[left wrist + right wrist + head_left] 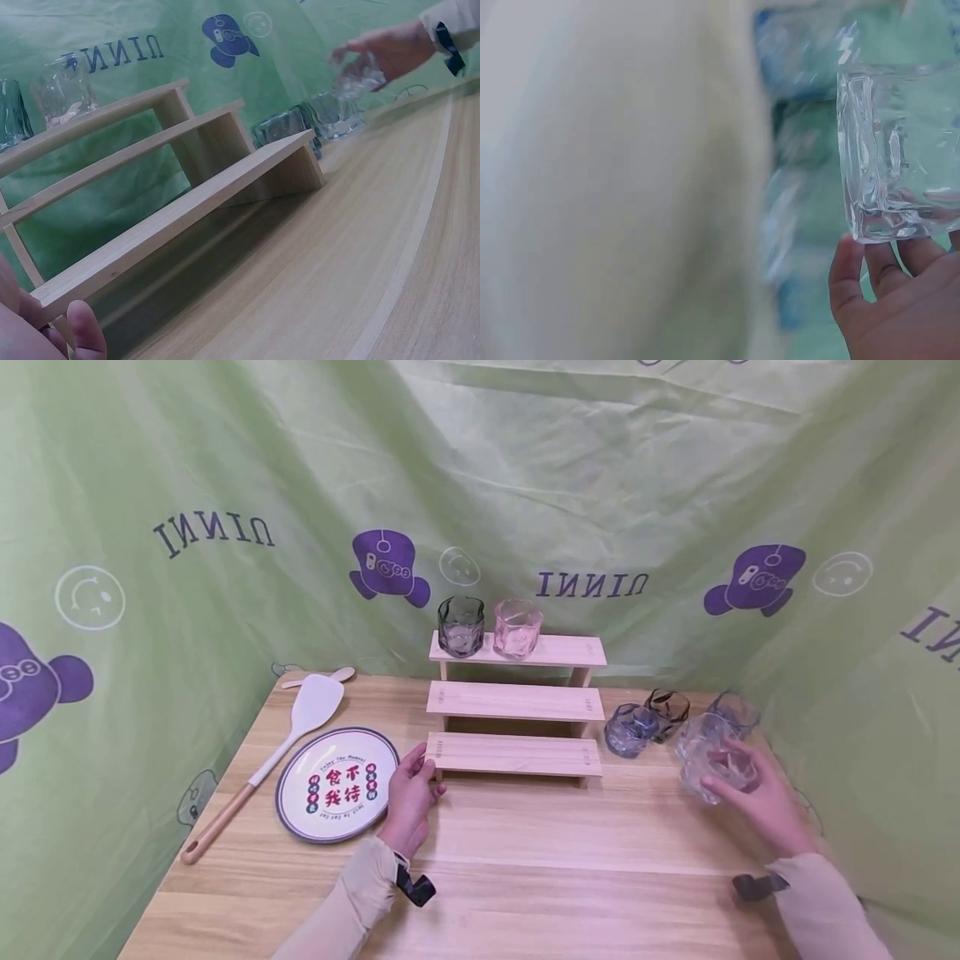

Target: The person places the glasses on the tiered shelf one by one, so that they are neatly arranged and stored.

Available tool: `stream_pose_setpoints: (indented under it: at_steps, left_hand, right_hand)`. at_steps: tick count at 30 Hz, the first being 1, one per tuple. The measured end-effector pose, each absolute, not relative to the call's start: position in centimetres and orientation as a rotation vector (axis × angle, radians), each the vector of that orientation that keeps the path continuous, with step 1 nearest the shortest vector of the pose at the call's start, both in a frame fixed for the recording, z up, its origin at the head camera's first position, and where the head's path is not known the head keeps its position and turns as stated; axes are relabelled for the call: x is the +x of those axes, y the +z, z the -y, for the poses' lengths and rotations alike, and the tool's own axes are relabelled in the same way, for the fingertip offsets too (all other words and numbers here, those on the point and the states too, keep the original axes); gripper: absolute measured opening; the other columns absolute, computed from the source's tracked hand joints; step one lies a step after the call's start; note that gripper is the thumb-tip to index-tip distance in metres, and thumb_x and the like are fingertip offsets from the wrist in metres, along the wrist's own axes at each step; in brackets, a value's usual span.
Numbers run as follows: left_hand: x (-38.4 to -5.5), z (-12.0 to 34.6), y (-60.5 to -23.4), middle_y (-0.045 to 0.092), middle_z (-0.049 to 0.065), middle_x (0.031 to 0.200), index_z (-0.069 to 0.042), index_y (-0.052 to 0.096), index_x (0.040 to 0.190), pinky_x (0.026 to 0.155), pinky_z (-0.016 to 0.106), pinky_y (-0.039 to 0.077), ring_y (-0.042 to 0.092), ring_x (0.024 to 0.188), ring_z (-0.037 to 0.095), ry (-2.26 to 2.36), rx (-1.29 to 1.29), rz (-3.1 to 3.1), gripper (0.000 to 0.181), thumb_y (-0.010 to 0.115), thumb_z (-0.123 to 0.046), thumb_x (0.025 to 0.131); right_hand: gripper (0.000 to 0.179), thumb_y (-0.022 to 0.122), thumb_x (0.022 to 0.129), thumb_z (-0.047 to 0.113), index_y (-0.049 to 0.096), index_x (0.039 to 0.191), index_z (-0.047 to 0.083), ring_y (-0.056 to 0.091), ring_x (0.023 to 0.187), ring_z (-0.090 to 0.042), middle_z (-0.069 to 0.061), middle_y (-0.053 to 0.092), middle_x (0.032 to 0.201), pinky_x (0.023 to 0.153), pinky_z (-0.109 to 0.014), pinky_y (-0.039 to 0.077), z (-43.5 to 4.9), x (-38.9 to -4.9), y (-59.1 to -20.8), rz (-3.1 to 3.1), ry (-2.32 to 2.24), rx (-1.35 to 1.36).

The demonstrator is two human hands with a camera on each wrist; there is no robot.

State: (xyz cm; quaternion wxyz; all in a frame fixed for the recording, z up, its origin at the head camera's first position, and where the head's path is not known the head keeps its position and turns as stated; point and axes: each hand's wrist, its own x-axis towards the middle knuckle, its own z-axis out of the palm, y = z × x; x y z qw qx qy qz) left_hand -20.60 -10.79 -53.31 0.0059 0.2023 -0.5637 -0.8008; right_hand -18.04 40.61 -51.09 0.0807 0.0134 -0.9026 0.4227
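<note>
My left hand (408,802) grips the left end of the bottom step of a three-tier wooden shelf (513,753). In the left wrist view a fingertip (88,330) shows just under that board's corner. My right hand (768,802) holds a clear drinking glass (900,150) at the right of the table, its fingers against one end of the glass in the right wrist view. On the shelf's top step stand a dark grey glass (461,628) and a pink glass (517,631). The middle and bottom steps carry nothing.
Right of the shelf stand a blue glass (628,732), a brown glass (670,714), another clear glass (699,732) and a blue-grey glass (735,714). On the left lie a round plate (337,835), a white spatula (317,702) and a small spoon (342,674). Green cloth (480,460) surrounds the table.
</note>
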Motion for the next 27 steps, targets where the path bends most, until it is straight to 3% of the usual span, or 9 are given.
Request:
stream_pose_setpoints:
  at_steps: [4, 16, 21, 27]
  left_hand:
    - [-20.5, 10.9, -53.5, 0.041, 0.016, 0.127, -0.005, 0.044, 0.151, 0.071, 0.026, 0.056, 0.050, 0.102, 0.024, -2.508, 0.627, 1.754, 0.047, 0.051, -0.002, 0.105]
    - [-21.1, 10.5, -53.8, 0.042, 0.015, 0.124, -0.005, 0.049, 0.148, 0.064, 0.024, 0.055, 0.050, 0.094, 0.020, -2.488, 0.607, 1.737, 0.045, 0.053, 0.000, 0.103]
    - [-21.2, 10.3, -53.9, 0.045, 0.015, 0.123, -0.006, 0.051, 0.147, 0.062, 0.024, 0.056, 0.052, 0.090, 0.019, -2.480, 0.593, 1.732, 0.045, 0.054, 0.000, 0.103]
    - [-21.0, 10.6, -54.1, 0.046, 0.015, 0.124, -0.007, 0.051, 0.147, 0.066, 0.028, 0.057, 0.053, 0.093, 0.024, -2.459, 0.617, 1.746, 0.045, 0.054, 0.000, 0.103]
  right_hand:
    - [0.075, 0.075, 0.095, 0.017, 0.033, 0.157, 0.014, 0.057, 0.107, -0.005, -0.015, 0.053, 0.139, 0.081, -0.018, 0.054, -37.5, -20.8, -48.5, 2.598, 1.444, 0.159]
    - [0.071, 0.076, 0.093, 0.018, 0.039, 0.153, 0.013, 0.059, 0.112, -0.020, -0.012, 0.055, 0.135, 0.089, -0.020, 0.054, -27.3, -31.8, -40.1, 2.323, 1.791, 0.377]
    - [0.075, 0.084, 0.087, 0.025, 0.044, 0.150, 0.015, 0.058, 0.111, -0.020, -0.012, 0.058, 0.132, 0.090, -0.022, 0.053, -24.3, -35.2, -39.8, 2.289, 1.823, 0.341]
    - [0.084, 0.086, 0.084, 0.033, 0.041, 0.152, 0.014, 0.054, 0.112, -0.022, -0.014, 0.055, 0.133, 0.093, -0.028, 0.051, -22.0, -36.9, -40.3, 2.359, 1.757, 0.308]
